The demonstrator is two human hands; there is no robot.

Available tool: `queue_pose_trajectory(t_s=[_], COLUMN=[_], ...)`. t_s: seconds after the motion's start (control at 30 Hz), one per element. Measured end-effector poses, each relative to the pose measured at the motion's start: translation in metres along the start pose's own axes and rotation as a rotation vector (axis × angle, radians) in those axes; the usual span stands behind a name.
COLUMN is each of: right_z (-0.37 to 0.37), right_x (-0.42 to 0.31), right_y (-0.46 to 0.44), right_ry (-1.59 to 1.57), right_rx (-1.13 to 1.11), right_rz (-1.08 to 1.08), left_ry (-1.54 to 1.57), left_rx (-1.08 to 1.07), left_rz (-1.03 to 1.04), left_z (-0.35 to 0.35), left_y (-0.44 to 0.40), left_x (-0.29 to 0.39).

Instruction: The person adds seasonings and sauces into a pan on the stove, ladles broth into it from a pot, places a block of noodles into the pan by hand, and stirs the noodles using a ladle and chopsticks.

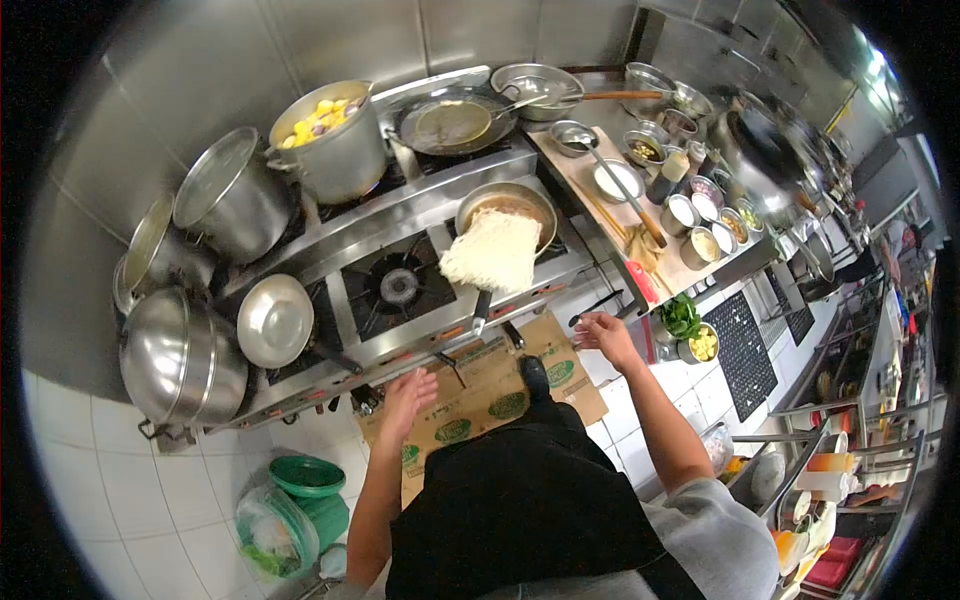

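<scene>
My left hand (408, 400) is held out in front of the stove with its fingers stretched, holding nothing. Over the floor at the right, my right hand (605, 338) is empty too, its fingers loosely bent and apart. Between and beyond them a frying pan (548, 208) with brown contents sits on the front right burner. A cream-coloured, rough-textured sheet (492, 250) lies across the pan's near rim and part of its handle; whether it is cloth or food I cannot tell. Neither hand touches the pan.
A bare burner (398, 285) lies left of the pan, with an empty steel pan (275, 320) further left. Behind stand a pot of yellow chunks (335, 140) and a wok (452, 120). A ladle (630, 195) crosses the board of bowls. Cardboard (480, 400) covers the floor.
</scene>
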State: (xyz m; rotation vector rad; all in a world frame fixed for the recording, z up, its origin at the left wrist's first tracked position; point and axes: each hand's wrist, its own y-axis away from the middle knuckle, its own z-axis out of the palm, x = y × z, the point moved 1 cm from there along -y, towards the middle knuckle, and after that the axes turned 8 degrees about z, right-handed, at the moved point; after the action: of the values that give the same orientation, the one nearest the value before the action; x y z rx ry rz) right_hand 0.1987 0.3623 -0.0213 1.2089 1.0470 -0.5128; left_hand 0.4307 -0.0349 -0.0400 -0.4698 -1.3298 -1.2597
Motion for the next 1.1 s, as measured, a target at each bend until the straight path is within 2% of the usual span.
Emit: queue_pose_trajectory(t_s=[0.03, 0.13, 0.27, 0.3, 0.4, 0.53, 0.63, 0.73, 0.8, 0.83, 0.87, 0.9, 0.97, 1.1], right_z=[-0.004, 0.004, 0.046, 0.054, 0.072, 0.070, 0.056, 0.005, -0.054, -0.088, -0.108, -0.146, -0.198, -0.235], right_x=[-0.001, -0.008, 0.000, -0.006, -0.017, -0.052, -0.065, -0.098, -0.123, -0.118, -0.160, -0.144, -0.150, -0.148], right_y=[-0.018, -0.060, -0.108, -0.113, -0.132, -0.138, -0.147, -0.160, -0.171, -0.189, -0.170, -0.194, -0.205, -0.216], right_ry=[-0.037, -0.116, -0.390, -0.448, -0.516, -0.556, -0.469, 0.136, 0.445, 0.438, 0.509, 0.672, 0.860, 0.990], right_rx=[-0.008, -0.074, -0.225, -0.263, -0.374, -0.546, -0.628, -0.431, -0.059, 0.094, 0.318, 0.493, 0.656, 0.626], right_rz=[0.021, 0.138, 0.331, 0.374, 0.440, 0.425, 0.437, 0.169, -0.223, -0.349, -0.277, -0.505, -0.604, -0.482], left_ry=[0.028, -0.088, -0.025, -0.014, 0.020, 0.077, 0.165, 0.276, 0.353, 0.394, 0.434, 0.456, 0.492, 0.381], left_rx=[-0.044, 0.022, 0.231, 0.226, 0.242, 0.282, 0.436, 0.376, 0.371, 0.384, 0.396, 0.381, 0.352, 0.363], left_rz=[0.013, 0.016, -0.114, -0.136, -0.181, -0.071, 0.037, 0.122, 0.134, 0.123, 0.112, 0.134, 0.183, 0.224], left_z=[0.025, 0.070, 0.097, 0.100, 0.130, 0.159, 0.177, 0.186, 0.188, 0.189, 0.191, 0.195, 0.198, 0.208], left_y=[-0.018, -0.095, -0.181, -0.194, -0.206, -0.220, -0.224, -0.230, -0.237, -0.241, -0.246, -0.250, -0.258, -0.269], left_x=[0.016, 0.019, -0.004, -0.008, 0.013, 0.025, 0.032, 0.047, 0.050, 0.056, 0.061, 0.063, 0.069, 0.084])
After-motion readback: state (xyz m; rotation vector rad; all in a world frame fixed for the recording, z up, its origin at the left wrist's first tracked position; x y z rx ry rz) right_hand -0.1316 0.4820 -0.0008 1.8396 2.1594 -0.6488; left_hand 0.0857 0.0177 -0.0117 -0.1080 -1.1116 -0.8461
